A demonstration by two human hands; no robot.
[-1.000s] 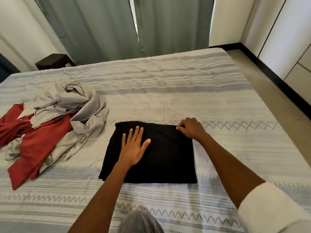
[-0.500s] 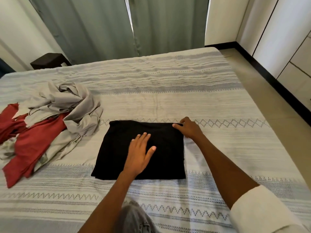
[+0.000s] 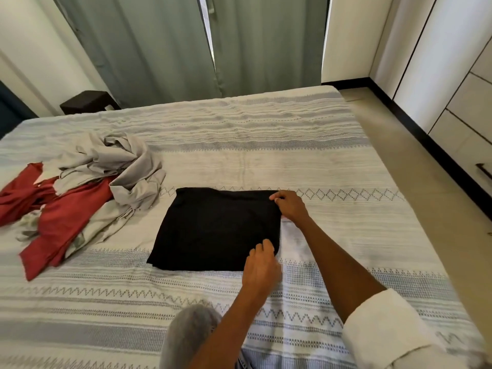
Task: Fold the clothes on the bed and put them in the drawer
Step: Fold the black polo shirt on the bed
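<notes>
Black folded garment (image 3: 218, 230), lying flat as a rough square at the centre of the frame, on the bed (image 3: 266, 161) with its striped grey-and-white cover.

Right hand (image 3: 291, 206): at the garment's upper right corner, fingers curled and pinching the cloth edge. White sleeve (image 3: 383, 331) pushed up the forearm, lower right of the frame.

Left hand (image 3: 262, 265): at the garment's lower right corner, fingers bent over the edge; its grip appears to close on the cloth, though the image is blurred there.

Heap of unfolded clothes, left of the frame, just beside the black garment but not touching it: a crumpled grey garment (image 3: 119, 166) on top, a red garment (image 3: 61, 219) spread beneath and to the left, and a pale patterned piece (image 3: 87, 233) showing under both.

Grey-green curtains (image 3: 173, 43), upper centre, behind the bed. Dark stool (image 3: 87, 101), upper left, beside the far edge of the bed. Pale cupboard fronts (image 3: 463, 102) with a dark drawer handle (image 3: 483, 170), right edge of the frame, across a strip of floor (image 3: 431, 198).
</notes>
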